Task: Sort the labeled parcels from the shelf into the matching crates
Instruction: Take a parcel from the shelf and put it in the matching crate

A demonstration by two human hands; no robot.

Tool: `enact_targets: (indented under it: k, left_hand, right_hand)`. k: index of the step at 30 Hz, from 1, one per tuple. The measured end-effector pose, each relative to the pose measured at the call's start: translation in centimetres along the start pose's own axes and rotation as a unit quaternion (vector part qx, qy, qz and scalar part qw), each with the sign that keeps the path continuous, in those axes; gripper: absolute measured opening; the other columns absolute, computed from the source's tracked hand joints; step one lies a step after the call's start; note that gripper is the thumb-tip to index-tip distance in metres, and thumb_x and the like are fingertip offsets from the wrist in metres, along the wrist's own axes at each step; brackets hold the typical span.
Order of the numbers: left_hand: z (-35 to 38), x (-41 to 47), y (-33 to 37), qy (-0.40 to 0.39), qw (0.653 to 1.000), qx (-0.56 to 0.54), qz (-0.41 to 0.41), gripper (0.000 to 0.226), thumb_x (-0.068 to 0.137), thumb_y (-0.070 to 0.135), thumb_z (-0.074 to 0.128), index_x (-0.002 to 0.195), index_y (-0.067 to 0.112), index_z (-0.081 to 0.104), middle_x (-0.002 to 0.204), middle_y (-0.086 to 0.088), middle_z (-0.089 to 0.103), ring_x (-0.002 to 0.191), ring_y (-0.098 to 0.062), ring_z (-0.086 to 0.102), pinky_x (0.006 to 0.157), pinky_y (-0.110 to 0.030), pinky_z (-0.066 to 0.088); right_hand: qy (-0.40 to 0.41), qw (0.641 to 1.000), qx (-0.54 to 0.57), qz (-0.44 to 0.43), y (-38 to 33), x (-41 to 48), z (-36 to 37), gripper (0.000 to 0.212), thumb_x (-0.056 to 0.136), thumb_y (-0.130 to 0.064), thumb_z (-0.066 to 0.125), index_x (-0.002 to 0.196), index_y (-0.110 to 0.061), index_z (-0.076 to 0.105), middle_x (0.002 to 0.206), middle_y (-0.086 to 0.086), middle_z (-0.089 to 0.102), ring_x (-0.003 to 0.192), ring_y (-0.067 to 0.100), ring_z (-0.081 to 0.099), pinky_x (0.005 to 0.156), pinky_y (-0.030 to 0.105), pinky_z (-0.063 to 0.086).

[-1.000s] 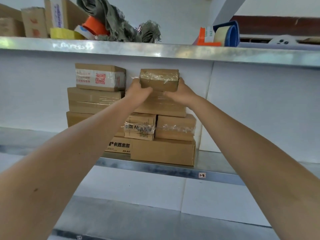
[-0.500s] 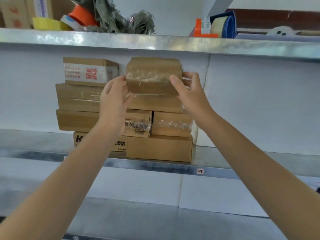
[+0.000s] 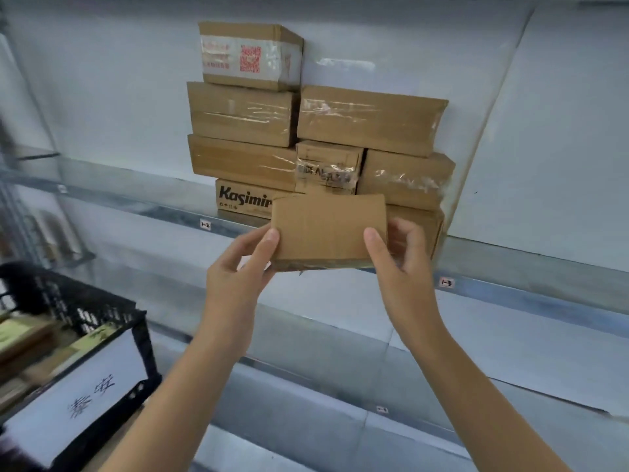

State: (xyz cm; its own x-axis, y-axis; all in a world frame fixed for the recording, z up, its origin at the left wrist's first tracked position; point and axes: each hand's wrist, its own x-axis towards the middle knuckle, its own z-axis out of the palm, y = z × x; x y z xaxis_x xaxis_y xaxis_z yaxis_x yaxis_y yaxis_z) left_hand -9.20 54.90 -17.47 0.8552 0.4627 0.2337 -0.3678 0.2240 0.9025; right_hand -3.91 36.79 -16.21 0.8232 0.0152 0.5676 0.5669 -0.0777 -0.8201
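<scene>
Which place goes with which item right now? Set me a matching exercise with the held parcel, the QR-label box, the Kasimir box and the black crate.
Things:
1. plain parcel
2. QR-label box
3. Kasimir box
4. black crate

Places:
A. top of the left stack
B. held between left hand and right hand
C. lower left, bearing a white label
D. bottom of the left stack, on the shelf

Pairs: 1-B; 2-A; 3-D; 4-C

Stockroom: numbered metal shelving (image 3: 531, 294), stacked parcels (image 3: 367, 120), labelled crate (image 3: 85, 335).

stacked boxes (image 3: 316, 131) fill shelf (image 3: 510, 264) centre, black crate (image 3: 102, 321) lower left
</scene>
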Motion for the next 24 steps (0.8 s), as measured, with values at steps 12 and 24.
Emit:
enact_targets:
  k: [12, 24]
  left_hand:
    - [-5.9, -6.0, -3.5, 0.084, 0.988, 0.131, 0.023, 0.031, 0.093, 0.008, 0.065, 0.119, 0.024, 0.071, 0.118, 0.003, 0.072, 0.109, -0.007, 0.066, 0.089, -0.020, 0.053]
    - [-12.1, -9.0, -3.2, 0.178, 0.962, 0.192, -0.073, 0.025, 0.096, 0.015, 0.059, 0.095, 0.036, 0.073, 0.101, 0.013, 0.075, 0.104, -0.008, 0.067, 0.103, -0.049, 0.047]
  right_hand:
    - [-0.128, 0.988, -0.066, 0.058, 4.4, -6.2, 1.7, 0.035, 0.092, -0.030, 0.069, 0.121, -0.036, 0.050, 0.125, -0.013, 0.060, 0.113, 0.009, 0.056, 0.093, 0.022, 0.049]
    - [-0.189, 0.973, 0.002, 0.131, 7.0, -9.3, 6.9, 0.025, 0.088, -0.034, 0.074, 0.090, -0.026, 0.050, 0.098, -0.026, 0.065, 0.099, -0.002, 0.064, 0.078, 0.021, 0.052]
